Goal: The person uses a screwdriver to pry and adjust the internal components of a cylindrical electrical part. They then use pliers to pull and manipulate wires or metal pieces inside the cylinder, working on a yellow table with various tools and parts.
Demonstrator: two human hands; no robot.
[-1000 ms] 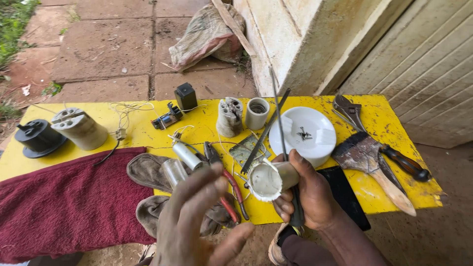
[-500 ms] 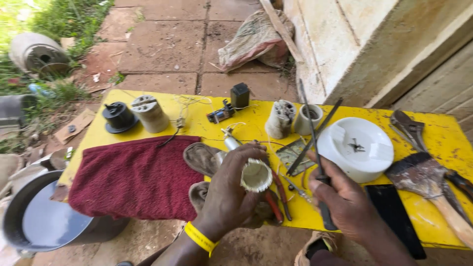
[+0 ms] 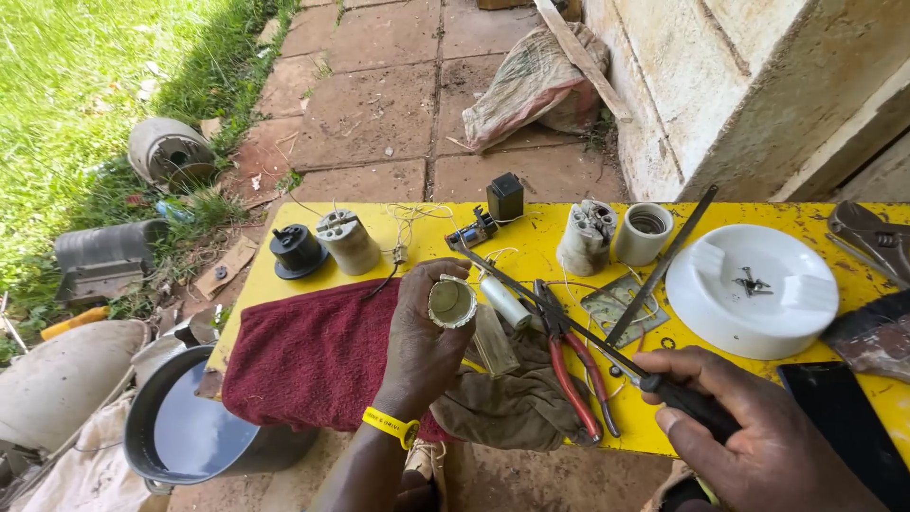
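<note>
At the near right, the right hand (image 3: pixel 758 436) is closed around the black handle of a long screwdriver (image 3: pixel 559 308). Its thin shaft runs up and to the left over the table (image 3: pixel 531 248), and the tip ends near the small black parts at the far middle.

At the near middle, the left hand (image 3: pixel 422 341), with a yellow wristband (image 3: pixel 391 426), grips a small round white socket (image 3: pixel 451 301) with the fingers curled around it. The open end of the socket faces the camera. The socket is held above the table, just left of the screwdriver shaft.

Under this hand lies a dark red towel (image 3: pixel 313 356), and to its right a crumpled brown cloth (image 3: pixel 517 398). A pair of pliers with red handles (image 3: pixel 573 365) lies on the brown cloth. At the near left, beside the table, a dark metal pan (image 3: pixel 190 431) stands on the ground.

Farther away, on the right, a round white dish (image 3: pixel 749 289) holds a few small screws (image 3: pixel 751 281). Left of it stand two pale ceramic sockets (image 3: pixel 616 235). At the far left of the table there is a black round part (image 3: pixel 297 249) just beside a grey cylinder (image 3: pixel 347 241). Behind the table, a sack (image 3: pixel 531 85) lies on the stone paving near the wall.
</note>
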